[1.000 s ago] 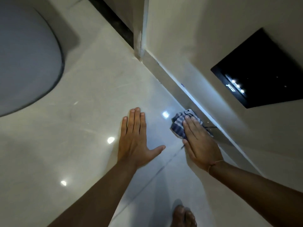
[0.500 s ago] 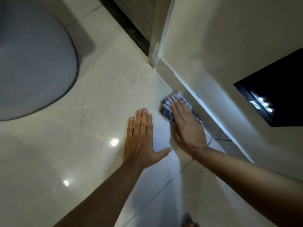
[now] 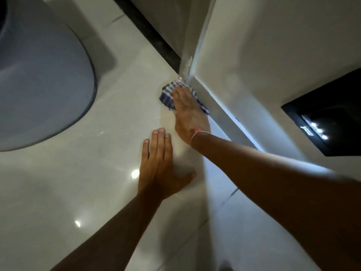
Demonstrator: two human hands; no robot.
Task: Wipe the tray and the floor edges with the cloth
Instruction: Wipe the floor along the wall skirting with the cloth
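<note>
A blue-and-white striped cloth (image 3: 167, 94) lies on the glossy pale floor (image 3: 109, 133) at the foot of the wall corner. My right hand (image 3: 188, 112) presses flat on the cloth, fingers pointing toward the corner, right beside the skirting edge (image 3: 220, 111). My left hand (image 3: 160, 165) rests flat on the floor, fingers together, thumb out, holding nothing, a little nearer to me than the cloth. No tray is in view.
A large grey rounded object (image 3: 39, 79) fills the upper left. A dark strip (image 3: 148, 30) runs along the floor beyond the corner post (image 3: 192, 45). A black glossy panel (image 3: 330, 116) with light reflections sits in the right wall.
My right hand has slid the cloth forward along the skirting, away from me, up to the wall corner. My left hand stays planted flat on the floor.
</note>
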